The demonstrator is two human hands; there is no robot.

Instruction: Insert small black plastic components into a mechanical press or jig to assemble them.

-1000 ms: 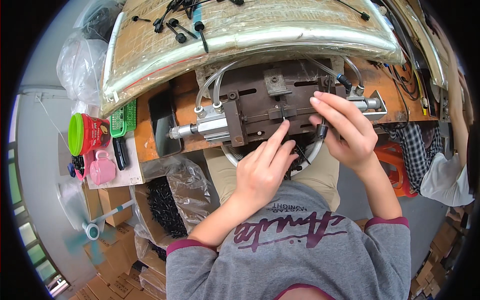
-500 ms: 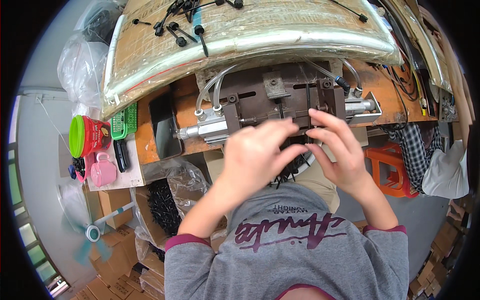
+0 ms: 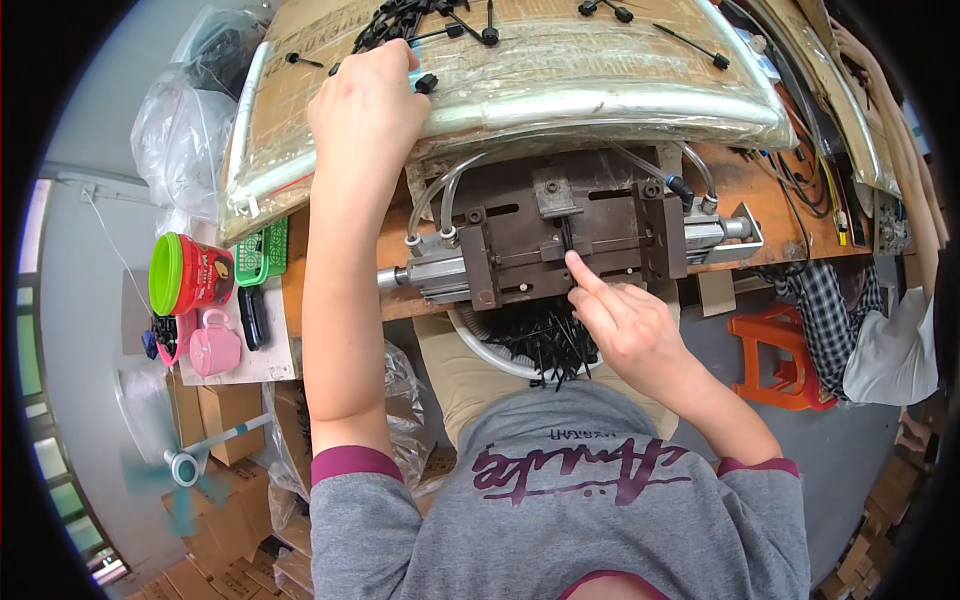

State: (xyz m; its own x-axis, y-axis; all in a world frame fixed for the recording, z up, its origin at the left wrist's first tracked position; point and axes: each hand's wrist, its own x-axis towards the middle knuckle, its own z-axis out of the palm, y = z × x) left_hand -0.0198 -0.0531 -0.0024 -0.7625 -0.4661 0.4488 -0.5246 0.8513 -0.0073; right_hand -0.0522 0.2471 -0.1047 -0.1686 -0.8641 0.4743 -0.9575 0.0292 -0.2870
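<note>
My left hand (image 3: 368,105) reaches onto a plastic-wrapped cardboard sheet (image 3: 560,75), fingers curled down at a pile of black thin-stemmed parts with round heads (image 3: 405,22). One black head (image 3: 426,84) shows beside its fingers; the fingertips are hidden. My right hand (image 3: 628,318) is at a dark metal clamping fixture (image 3: 525,215), its index finger stretched out and touching a small black piece (image 3: 568,236) in the middle. The other right fingers are loosely bent, with nothing visible in them. Below the fixture, a white basket (image 3: 490,355) on my lap holds many black strips.
Clear air tubes (image 3: 445,190) and a metal cylinder (image 3: 440,277) flank the fixture's left; another cylinder (image 3: 715,232) is at its right. Leftward are a red tub (image 3: 205,275), a pink cup (image 3: 215,345) and a green basket (image 3: 265,250). An orange stool (image 3: 775,350) stands right.
My left hand has moved from the fixture up to the pile on the cardboard sheet. My right hand has shifted left and down, its index finger now at the fixture's middle.
</note>
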